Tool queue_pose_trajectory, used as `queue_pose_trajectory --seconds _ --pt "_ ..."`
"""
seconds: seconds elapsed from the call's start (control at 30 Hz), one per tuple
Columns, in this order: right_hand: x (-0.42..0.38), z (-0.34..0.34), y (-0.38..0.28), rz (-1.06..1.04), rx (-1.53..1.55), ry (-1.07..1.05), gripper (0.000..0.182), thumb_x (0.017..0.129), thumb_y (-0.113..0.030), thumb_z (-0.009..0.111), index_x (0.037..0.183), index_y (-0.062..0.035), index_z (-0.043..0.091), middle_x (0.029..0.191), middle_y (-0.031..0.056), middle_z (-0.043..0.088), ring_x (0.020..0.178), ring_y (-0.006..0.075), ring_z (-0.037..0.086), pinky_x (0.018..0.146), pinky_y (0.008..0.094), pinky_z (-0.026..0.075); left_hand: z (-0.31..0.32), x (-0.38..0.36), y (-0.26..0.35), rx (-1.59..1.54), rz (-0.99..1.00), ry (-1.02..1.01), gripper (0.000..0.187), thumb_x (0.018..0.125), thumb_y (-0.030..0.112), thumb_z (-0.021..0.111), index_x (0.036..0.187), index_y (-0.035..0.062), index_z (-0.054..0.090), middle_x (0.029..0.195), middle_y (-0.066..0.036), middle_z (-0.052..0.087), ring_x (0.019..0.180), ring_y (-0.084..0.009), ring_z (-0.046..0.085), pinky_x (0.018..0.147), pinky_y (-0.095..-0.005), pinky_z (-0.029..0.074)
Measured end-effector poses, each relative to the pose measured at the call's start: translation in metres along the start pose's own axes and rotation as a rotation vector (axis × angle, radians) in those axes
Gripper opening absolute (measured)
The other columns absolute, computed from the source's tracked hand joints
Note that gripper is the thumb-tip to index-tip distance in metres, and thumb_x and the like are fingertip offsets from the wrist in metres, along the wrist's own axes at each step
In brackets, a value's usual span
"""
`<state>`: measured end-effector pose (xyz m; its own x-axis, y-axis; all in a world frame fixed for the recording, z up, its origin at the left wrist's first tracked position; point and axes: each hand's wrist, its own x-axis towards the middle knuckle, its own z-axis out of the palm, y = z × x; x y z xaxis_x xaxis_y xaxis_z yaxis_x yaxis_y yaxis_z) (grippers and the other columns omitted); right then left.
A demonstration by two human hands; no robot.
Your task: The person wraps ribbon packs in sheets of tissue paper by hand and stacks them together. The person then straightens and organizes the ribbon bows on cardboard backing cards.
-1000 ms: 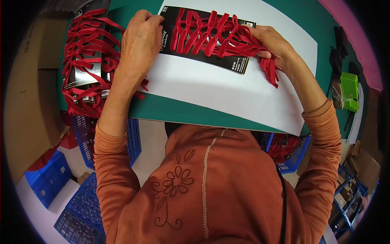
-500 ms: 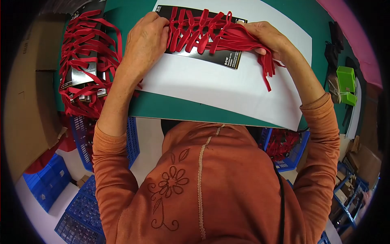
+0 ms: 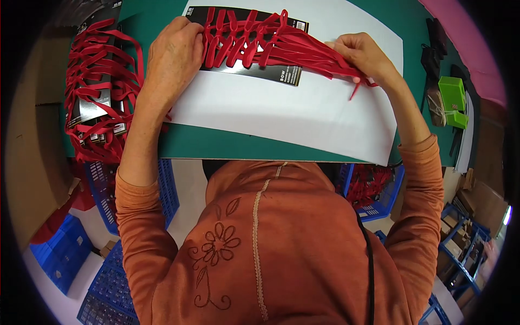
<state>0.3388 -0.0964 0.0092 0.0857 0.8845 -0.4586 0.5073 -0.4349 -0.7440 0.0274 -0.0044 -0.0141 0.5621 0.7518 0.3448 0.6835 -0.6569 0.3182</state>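
Note:
A black card (image 3: 290, 76) printed "BOW" lies on a white sheet, carrying several red velvet ribbon bows (image 3: 235, 38) in a row. My left hand (image 3: 176, 57) is closed on the left end of the card and its bows; the fingertips are partly hidden. At the card's right side, my right hand (image 3: 368, 58) grips the gathered ribbon tails (image 3: 317, 53), which stretch from the bows to my fingers. One short tail end hangs below that hand.
More carded red bows (image 3: 103, 81) are piled on the green table (image 3: 216, 143) at left. The white sheet (image 3: 292, 116) covers the middle. A bright green object (image 3: 452, 95) sits at right. Blue crates (image 3: 168, 189) stand beneath the table edge, and a cardboard box (image 3: 38, 135) is far left.
My right hand has moved right along the ribbon tails, which are now pulled straighter and drawn together instead of drooping. My left hand still holds the card's left end. The view has shifted slightly.

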Motion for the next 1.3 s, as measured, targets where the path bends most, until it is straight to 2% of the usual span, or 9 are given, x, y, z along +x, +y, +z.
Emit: queue_pose_trajectory --seconds 0.13,0.3,0.4,0.47,0.53,0.57,0.63,0.8,1.3 --pt "-0.023 0.003 0.002 -0.027 -0.201 0.203 0.029 0.089 -0.025 0.061 0.075 0.0000 0.062 0.057 0.0064 0.057 0.033 0.0106 0.044 0.032 0.0184 0.036 -0.003 0.001 -0.002 0.009 -0.004 -0.002 0.016 0.084 0.005 0.052 0.095 0.0003 0.062 0.090 -0.007 0.059 0.072 -0.0258 0.057 0.067 -0.0321 0.046" --pt "-0.049 -0.045 0.008 0.091 -0.371 -0.070 0.026 0.089 -0.022 0.059 0.080 0.0017 0.062 0.066 0.0102 0.060 0.044 0.0127 0.051 0.041 0.0233 0.043 -0.017 0.005 0.009 -0.036 -0.108 -0.037 0.017 0.084 0.006 0.053 0.098 0.0011 0.062 0.094 -0.008 0.060 0.076 -0.0257 0.058 0.070 -0.0322 0.047" --pt "-0.064 -0.057 -0.002 -0.020 -0.838 0.154 0.023 0.085 -0.018 0.063 0.091 0.0041 0.064 0.079 0.0129 0.065 0.058 0.0184 0.059 0.052 0.0277 0.050 -0.020 0.009 0.021 0.041 0.014 0.038 0.017 0.085 0.007 0.054 0.099 0.0020 0.062 0.099 -0.007 0.061 0.081 -0.0252 0.058 0.072 -0.0323 0.047" --pt "-0.060 -0.044 -0.018 -0.365 -0.761 0.420 0.027 0.083 -0.016 0.064 0.101 0.0032 0.065 0.092 0.0119 0.068 0.071 0.0217 0.063 0.063 0.0298 0.053 -0.016 0.014 0.035 0.111 0.147 0.110 0.018 0.085 0.008 0.055 0.100 0.0030 0.062 0.104 -0.007 0.062 0.085 -0.0246 0.059 0.074 -0.0324 0.047" --pt "-0.038 0.004 -0.020 -0.775 -0.465 0.578 0.022 0.084 -0.018 0.061 0.098 -0.0017 0.066 0.098 0.0107 0.067 0.080 0.0248 0.063 0.070 0.0308 0.051 -0.003 0.020 0.059 -0.152 0.426 0.233 0.027 0.085 0.008 0.055 0.112 0.0035 0.059 0.121 -0.008 0.057 0.103 -0.0252 0.057 0.085 -0.0319 0.046" --pt "-0.023 0.028 -0.017 -0.866 -0.578 0.606 0.028 0.086 -0.017 0.058 0.109 -0.0024 0.062 0.113 0.0135 0.062 0.097 0.0282 0.061 0.085 0.0330 0.048 0.004 0.019 0.059 -0.151 0.430 0.232 0.027 0.085 0.008 0.055 0.112 0.0035 0.059 0.121 -0.008 0.057 0.103 -0.0252 0.057 0.085 -0.0319 0.046" --pt "-0.011 0.066 -0.016 -0.884 -0.696 0.582 0.040 0.089 -0.025 0.054 0.120 0.0002 0.053 0.126 0.0171 0.053 0.118 0.0305 0.050 0.099 0.0370 0.039 0.021 0.017 0.058 -0.193 0.418 -0.009 0.042 0.088 0.014 0.053 0.128 0.0019 0.047 0.137 -0.012 0.044 0.124 -0.0273 0.044 0.101 -0.0349 0.037" --pt "-0.006 0.093 0.004 -0.716 -0.818 0.570 0.054 0.091 -0.036 0.050 0.127 0.0037 0.046 0.133 0.0212 0.046 0.128 0.0321 0.040 0.107 0.0396 0.030 0.041 0.006 0.050 0.097 0.353 -0.130 0.055 0.091 0.026 0.047 0.139 0.0006 0.032 0.146 -0.014 0.031 0.136 -0.0278 0.027 0.111 -0.0389 0.023" --pt "-0.008 0.096 0.015 -0.641 -0.909 0.589 0.059 0.094 -0.043 0.040 0.136 -0.0002 0.038 0.143 0.0182 0.035 0.135 0.0282 0.029 0.112 0.0389 0.023 0.048 0.006 0.069 0.134 0.459 -0.090 0.062 0.092 0.043 0.043 0.135 -0.0015 0.037 0.142 -0.017 0.036 0.135 -0.0290 0.030 0.113 -0.0412 0.018"
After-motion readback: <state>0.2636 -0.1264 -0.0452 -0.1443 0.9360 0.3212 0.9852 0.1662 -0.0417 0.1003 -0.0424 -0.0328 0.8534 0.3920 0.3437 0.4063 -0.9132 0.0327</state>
